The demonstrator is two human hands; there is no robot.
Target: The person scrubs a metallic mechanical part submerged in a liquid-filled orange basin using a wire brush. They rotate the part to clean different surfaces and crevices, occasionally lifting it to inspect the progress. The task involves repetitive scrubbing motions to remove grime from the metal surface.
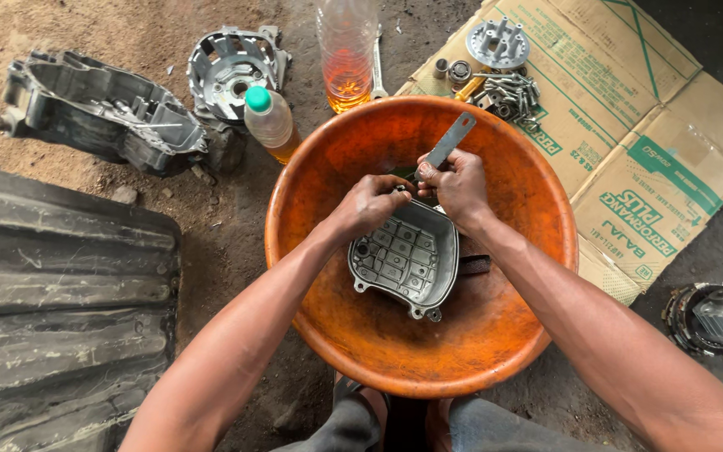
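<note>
A ribbed grey metal engine cover (403, 255) sits tilted inside a wide orange basin (328, 318) on the dirt floor. My left hand (370, 203) grips the cover's upper rim. Just to its right, my right hand (455, 184) is closed around a flat metal strip (453, 138) that sticks up and away over the basin; its lower end meets the cover's top edge between my hands. A dark strip lies in the basin beside the cover at the right.
Two bottles of amber liquid (271, 124) (347, 59) stand behind the basin. A grey engine casing (94, 109) and a round housing (232, 71) lie at upper left. Flattened cardboard (663, 167) at right carries bolts (508, 94) and a round part (498, 40). A finned part (717, 316) lies far right.
</note>
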